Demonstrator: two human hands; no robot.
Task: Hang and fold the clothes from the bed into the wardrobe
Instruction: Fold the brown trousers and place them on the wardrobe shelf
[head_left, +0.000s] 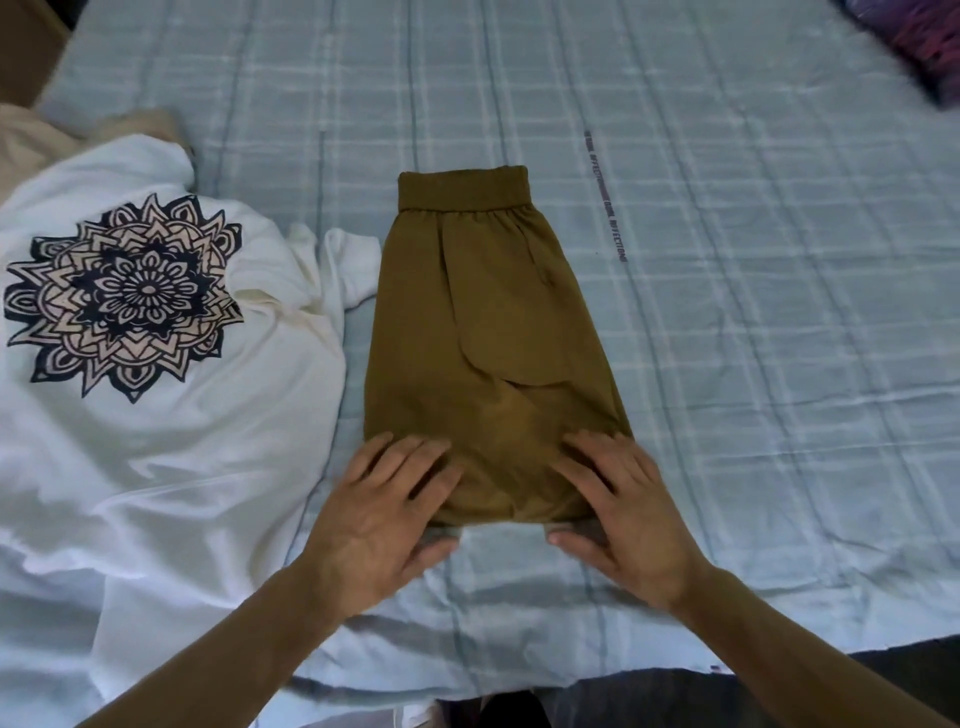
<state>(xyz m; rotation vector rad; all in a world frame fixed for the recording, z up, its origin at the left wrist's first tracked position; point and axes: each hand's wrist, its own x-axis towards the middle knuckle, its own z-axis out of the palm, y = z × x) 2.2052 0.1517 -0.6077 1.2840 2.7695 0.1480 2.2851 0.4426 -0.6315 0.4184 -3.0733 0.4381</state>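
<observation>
Olive-brown trousers (488, 332) lie folded lengthwise on the bed, with the elastic waistband at the far end. My left hand (382, 512) grips the near left corner of the fold, fingers on top and thumb tucked under the edge. My right hand (626, 512) holds the near right corner the same way. A white T-shirt (171, 415) with a dark mandala print lies spread out to the left, its sleeve touching the trousers' left side.
The bed (753, 312) carries a pale blue checked sheet. Beige fabric (31, 145) lies at the far left behind the T-shirt. A dark purple patterned item (919, 41) sits at the far right corner. The bed's near edge runs along the bottom.
</observation>
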